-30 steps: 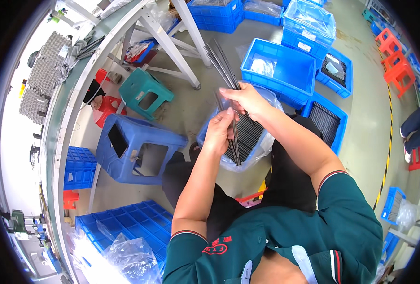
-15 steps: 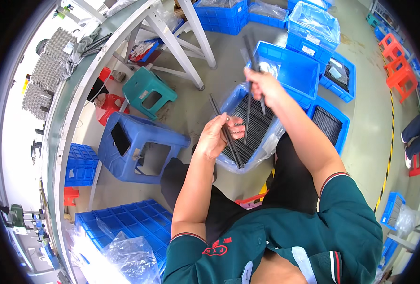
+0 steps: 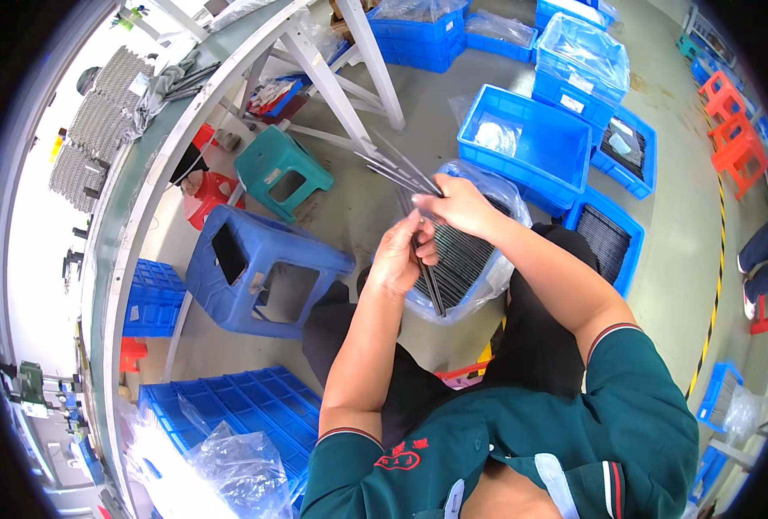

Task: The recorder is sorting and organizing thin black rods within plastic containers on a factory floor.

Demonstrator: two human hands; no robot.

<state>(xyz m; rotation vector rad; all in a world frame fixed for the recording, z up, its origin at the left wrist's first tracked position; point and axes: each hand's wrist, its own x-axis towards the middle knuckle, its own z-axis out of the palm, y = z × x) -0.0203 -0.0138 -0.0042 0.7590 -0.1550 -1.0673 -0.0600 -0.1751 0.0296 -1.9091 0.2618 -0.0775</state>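
My left hand [image 3: 405,251] is closed around a few thin dark rods [image 3: 433,288], which point down toward the bin. Just above and to its right, my right hand [image 3: 460,206] grips several more rods [image 3: 399,173] that stick out to the upper left, their far ends blurred. The hands are close together, the right fingertips almost at the left ones; whether they touch I cannot tell. Below them stands a bin lined with clear plastic [image 3: 490,298], filled with rows of the same dark rods [image 3: 462,265].
Beyond the lined bin is a blue crate [image 3: 522,156] with some clear plastic in it. Rod-filled blue crates [image 3: 637,238] stand to the right. At left are a blue stool [image 3: 272,251] bearing a black phone [image 3: 228,253], a green stool [image 3: 272,160] and a long workbench [image 3: 133,216].
My right hand has come down and left to my left hand. Its rods have swung from near upright to pointing up-left. My left hand keeps its rods.
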